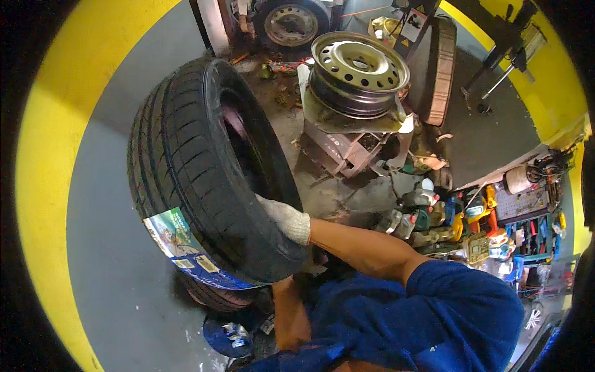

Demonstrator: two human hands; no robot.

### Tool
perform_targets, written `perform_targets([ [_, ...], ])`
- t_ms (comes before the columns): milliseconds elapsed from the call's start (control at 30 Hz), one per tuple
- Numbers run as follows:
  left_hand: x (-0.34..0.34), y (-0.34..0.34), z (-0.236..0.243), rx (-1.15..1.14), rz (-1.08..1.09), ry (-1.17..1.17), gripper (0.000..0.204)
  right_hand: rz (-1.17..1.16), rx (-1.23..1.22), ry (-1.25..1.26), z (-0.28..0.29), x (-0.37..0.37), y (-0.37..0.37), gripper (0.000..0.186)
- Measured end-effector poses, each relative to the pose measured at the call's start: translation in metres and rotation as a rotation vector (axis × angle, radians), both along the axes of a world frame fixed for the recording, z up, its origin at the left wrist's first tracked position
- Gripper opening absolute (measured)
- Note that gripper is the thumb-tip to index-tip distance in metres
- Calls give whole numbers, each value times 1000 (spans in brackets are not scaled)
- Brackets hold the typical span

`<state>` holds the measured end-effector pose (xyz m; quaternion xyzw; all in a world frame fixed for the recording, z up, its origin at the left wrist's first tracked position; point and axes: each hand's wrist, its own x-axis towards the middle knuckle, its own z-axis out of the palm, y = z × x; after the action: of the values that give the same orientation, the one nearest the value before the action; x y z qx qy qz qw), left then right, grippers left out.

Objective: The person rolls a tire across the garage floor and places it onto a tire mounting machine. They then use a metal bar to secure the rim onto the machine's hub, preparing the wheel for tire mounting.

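Note:
A black tyre (180, 142) stands tilted in front of me on the left, its opening turned to the right. A colourful paper label (186, 245) is stuck across its tread. My right hand (285, 220), in a whitish work glove, grips the near sidewall, with its fingers reaching into the opening and out of sight. My left forearm (291, 316) rises to the tyre's lower edge; the left hand itself is hidden behind the tyre, so its fingers do not show.
Ahead, a bare steel wheel rim (359, 74) lies on a machine's turntable. Another tyre (217, 296) sits below the held one. Several bottles and cans (427, 214) crowd the right side, near a tool rack (533, 226). A vehicle wheel (291, 26) shows at the back.

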<state>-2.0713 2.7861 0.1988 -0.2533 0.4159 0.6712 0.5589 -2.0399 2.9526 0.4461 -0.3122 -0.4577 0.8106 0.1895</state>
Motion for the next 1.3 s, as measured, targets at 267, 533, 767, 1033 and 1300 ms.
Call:
perform_targets([
  [267, -134, 113, 15, -75, 65, 48, 63, 62, -621, 294, -85, -134, 151, 61],
  [533, -299, 304, 13, -462, 113, 664, 60, -239, -294, -430, -349, -299, 325, 70],
  [767, -380, 480, 33, -1116, -890, 1931, 79, 447, 77, -412, -376, -378, 257, 62],
  [1033, -466, 457, -15, -1094, -1204, 1670, 78, 815, 495, -626, -315, -285, 387, 59],
  [1300, -553, 379, -190, -849, -2509, 1485, 68, 85, 337, -876, -125, -151, 594, 44],
])
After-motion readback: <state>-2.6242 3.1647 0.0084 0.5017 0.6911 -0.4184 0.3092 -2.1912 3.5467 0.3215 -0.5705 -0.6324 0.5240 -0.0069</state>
